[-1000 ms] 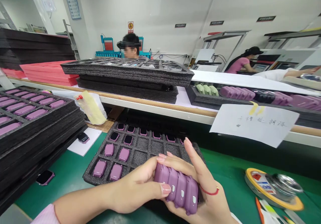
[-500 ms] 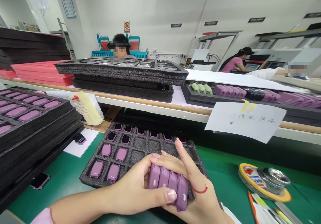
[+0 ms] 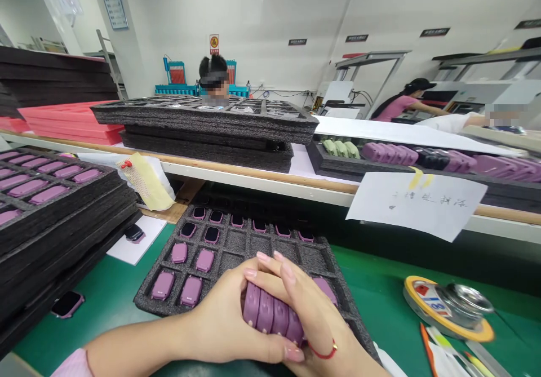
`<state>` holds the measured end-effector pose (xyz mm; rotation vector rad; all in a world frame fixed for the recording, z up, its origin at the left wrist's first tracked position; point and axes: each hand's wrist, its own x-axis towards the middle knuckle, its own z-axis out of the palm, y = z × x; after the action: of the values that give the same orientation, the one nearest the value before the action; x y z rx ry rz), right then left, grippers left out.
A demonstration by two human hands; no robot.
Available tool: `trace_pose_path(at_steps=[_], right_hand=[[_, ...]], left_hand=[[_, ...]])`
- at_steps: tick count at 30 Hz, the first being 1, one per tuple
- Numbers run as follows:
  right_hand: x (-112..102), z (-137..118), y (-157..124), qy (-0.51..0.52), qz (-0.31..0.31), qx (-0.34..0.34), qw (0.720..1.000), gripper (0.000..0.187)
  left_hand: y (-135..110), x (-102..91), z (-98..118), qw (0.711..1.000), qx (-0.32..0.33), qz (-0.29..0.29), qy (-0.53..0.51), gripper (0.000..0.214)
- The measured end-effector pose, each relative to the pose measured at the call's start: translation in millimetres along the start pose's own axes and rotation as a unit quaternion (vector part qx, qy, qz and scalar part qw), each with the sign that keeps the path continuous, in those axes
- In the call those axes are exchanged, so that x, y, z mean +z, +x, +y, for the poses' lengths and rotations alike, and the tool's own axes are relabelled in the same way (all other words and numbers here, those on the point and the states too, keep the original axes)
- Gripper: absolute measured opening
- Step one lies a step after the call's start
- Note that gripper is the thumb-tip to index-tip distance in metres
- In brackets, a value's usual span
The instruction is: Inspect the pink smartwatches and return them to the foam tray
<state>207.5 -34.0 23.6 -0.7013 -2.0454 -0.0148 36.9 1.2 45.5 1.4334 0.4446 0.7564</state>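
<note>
Between my two hands is a row of several purple watch cases (image 3: 273,314), pressed side by side. My left hand (image 3: 236,315) closes round their left end, its thumb along the near side. My right hand (image 3: 319,315), with a red cord at the wrist, wraps their right end and top, fingers overlapping the left ones. Below and behind lies a black foam tray (image 3: 147,292). Its left pockets hold purple cases face down, such as one watch case (image 3: 191,291); watches with dark screens, such as one watch (image 3: 212,234), sit in the far rows. My hands hide part of the tray.
Stacked foam trays (image 3: 84,213) with purple cases stand at left. A loose watch (image 3: 67,304) lies on the green mat (image 3: 114,309). At right are a yellow tape roll (image 3: 448,309) and pens. A shelf (image 3: 236,177) crosses behind; two people work beyond.
The row of watch cases has tipped and shifted slightly left in my hands. My right hand's raised finger has folded down over it. More of the tray's right side shows.
</note>
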Motion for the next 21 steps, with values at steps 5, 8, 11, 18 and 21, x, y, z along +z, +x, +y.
trace_pose_path(at_steps=[5, 8, 11, 18, 21], right_hand=[[-7.4, -3.8, 0.3, 0.086, 0.092, 0.081, 0.989, 0.085], [-14.4, -8.0, 0.4, 0.162, 0.143, 0.189, 0.958, 0.070], [-15.9, -9.2, -1.0, 0.198, 0.135, 0.269, 0.933, 0.061], [-14.4, -4.5, -2.5, 0.215, 0.036, 0.312, 0.925, 0.060], [-21.6, -4.4, -1.0, 0.241, -0.004, 0.350, 0.905, 0.065]], left_hand=[[-5.2, -1.7, 3.2, 0.989, 0.082, 0.010, 0.121, 0.056], [-6.5, -4.5, 2.1, 0.978, 0.134, -0.014, 0.162, 0.052], [-6.2, -7.8, 0.2, 0.958, 0.195, -0.037, 0.205, 0.051], [-5.4, -12.7, -5.7, 0.929, 0.268, -0.062, 0.248, 0.063], [-4.7, -12.5, -6.2, 0.929, 0.273, -0.064, 0.241, 0.064]])
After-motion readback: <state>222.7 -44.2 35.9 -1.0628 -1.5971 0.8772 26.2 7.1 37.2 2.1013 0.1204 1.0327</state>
